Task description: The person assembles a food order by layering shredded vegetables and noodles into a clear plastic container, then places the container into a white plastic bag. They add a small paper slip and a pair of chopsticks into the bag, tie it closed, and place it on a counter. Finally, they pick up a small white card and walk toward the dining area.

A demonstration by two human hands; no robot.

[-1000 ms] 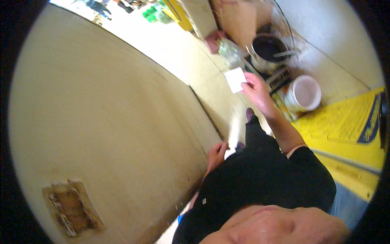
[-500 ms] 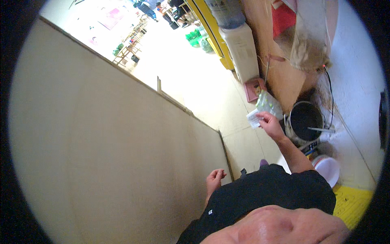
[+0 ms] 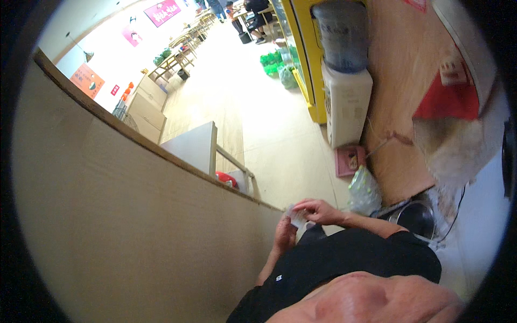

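A small white slip of paper [image 3: 297, 217] is between my two hands, in front of my dark shirt. My left hand [image 3: 284, 236] pinches its left edge, the thumb up against the paper. From the right, my right hand [image 3: 322, 211] reaches across with its fingers closed over the upper part of the slip. Blur hides what is printed on it and just where the right fingertips press.
A tan partition wall [image 3: 151, 215] runs close along my left. On the right stand a white water dispenser [image 3: 347, 105], a pink box [image 3: 347, 160], a clear plastic bag [image 3: 364, 191] and a dark pot [image 3: 414, 218]. People sit at tables far ahead.
My right hand has brought the slip leftward to my left hand, which now grips it too. The view has moved forward, showing more of the room beyond the partition.
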